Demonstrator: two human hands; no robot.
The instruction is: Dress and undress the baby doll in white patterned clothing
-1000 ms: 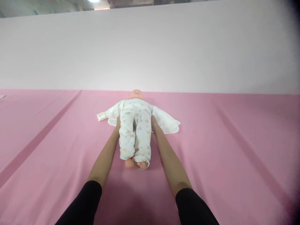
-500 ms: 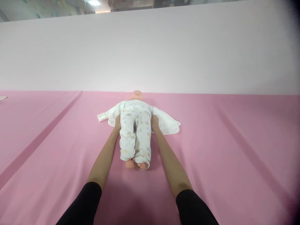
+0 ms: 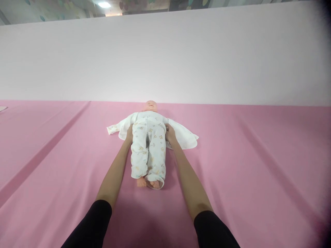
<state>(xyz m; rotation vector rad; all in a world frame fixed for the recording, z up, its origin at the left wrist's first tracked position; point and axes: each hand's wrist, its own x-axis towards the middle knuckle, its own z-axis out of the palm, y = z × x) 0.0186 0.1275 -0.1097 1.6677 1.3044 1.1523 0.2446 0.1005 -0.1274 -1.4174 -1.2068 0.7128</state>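
Note:
A baby doll (image 3: 151, 105) lies on its back, head towards the white wall and bare feet towards me. It wears white baby pants (image 3: 156, 151) with a small printed pattern, drawn up to the waist. Under and beside it a white baby shirt (image 3: 182, 135) is spread, its sleeves out to both sides. My left hand (image 3: 129, 133) grips the pants at the left hip, its fingertips hidden by the cloth. At the right hip my right hand (image 3: 170, 134) has its fingers curled on the pants' edge. One foot shows inside the loose cuff of the right leg.
Pink cloth (image 3: 232, 172) with long creases covers the surface. A plain white wall (image 3: 165, 58) rises behind the doll's head. At the far left edge lies the corner of a pale flat thing (image 3: 3, 108).
My right hand has turned slightly, with its curled fingers showing more at the hip. The doll's legs have shifted a little to the left. Both hands stay at the waist.

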